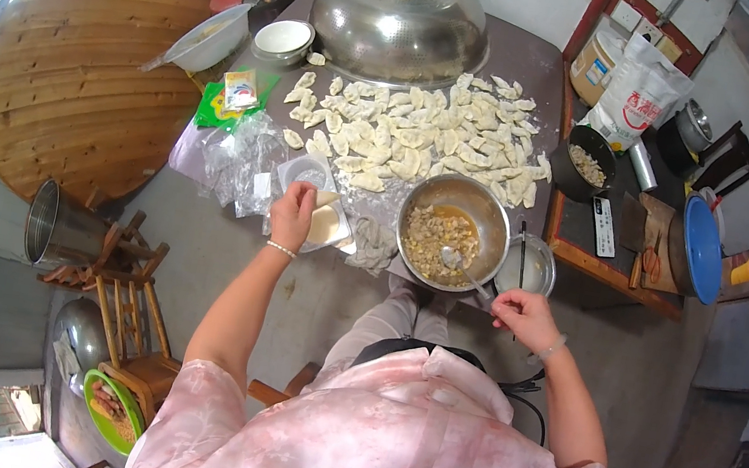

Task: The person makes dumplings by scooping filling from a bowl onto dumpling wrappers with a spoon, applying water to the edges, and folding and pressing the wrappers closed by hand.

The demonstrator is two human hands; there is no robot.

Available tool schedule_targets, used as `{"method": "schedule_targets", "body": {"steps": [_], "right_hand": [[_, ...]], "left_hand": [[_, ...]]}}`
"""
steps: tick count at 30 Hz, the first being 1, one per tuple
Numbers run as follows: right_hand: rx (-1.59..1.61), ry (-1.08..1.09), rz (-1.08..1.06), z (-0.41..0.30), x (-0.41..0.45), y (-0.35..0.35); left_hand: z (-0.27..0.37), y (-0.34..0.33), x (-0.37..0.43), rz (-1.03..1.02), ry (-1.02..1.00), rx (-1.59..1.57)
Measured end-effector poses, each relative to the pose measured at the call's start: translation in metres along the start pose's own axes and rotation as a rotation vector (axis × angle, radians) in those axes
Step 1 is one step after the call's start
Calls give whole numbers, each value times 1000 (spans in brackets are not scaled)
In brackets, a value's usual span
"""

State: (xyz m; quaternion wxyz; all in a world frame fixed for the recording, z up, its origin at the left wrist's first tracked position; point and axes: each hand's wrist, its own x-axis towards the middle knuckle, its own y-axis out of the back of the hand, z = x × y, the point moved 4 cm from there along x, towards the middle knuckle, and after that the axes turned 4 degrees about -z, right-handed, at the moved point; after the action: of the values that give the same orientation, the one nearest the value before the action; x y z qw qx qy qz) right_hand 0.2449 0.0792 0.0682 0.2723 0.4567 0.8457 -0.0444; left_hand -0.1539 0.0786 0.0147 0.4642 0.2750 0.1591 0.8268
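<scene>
My left hand pinches a pale dumpling wrapper above a white plastic tray that holds a stack of wrappers. My right hand is at the table's front edge, fingers curled, near the handle end of a metal spoon. Whether it grips anything is unclear. That spoon rests in a steel bowl of chopped filling. A thin dark stick lies across a smaller bowl of whitish liquid and passes behind my right hand. Many folded dumplings cover the table's middle.
A large perforated steel dome stands behind the dumplings. Plastic bags, a green packet and a crumpled cloth lie on the left. On the right side table are a dark pot, scissors and a cleaver.
</scene>
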Motion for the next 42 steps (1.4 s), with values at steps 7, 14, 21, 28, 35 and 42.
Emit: {"method": "schedule_targets", "body": {"steps": [7,14,21,28,35,42], "right_hand": [[165,377,-18,-54,20,-35],[494,219,-263,-58,29,-62],[531,198,-126,-36,24,-42],[583,175,15,-49,13,-36],[580,180,-23,-62,10,-61],[-48,234,104,-43,20,-64]], "left_hand": [[84,-38,-31,-363,591,-988],[156,-64,-71,-588,627,-1256],[149,-75,-83,-528,695,-1100],[128,-100,-104,-569,979,-1356],[171,-105,-109,-706,934,-1908],[148,-95,-121,-639,1071,-1840]]}}
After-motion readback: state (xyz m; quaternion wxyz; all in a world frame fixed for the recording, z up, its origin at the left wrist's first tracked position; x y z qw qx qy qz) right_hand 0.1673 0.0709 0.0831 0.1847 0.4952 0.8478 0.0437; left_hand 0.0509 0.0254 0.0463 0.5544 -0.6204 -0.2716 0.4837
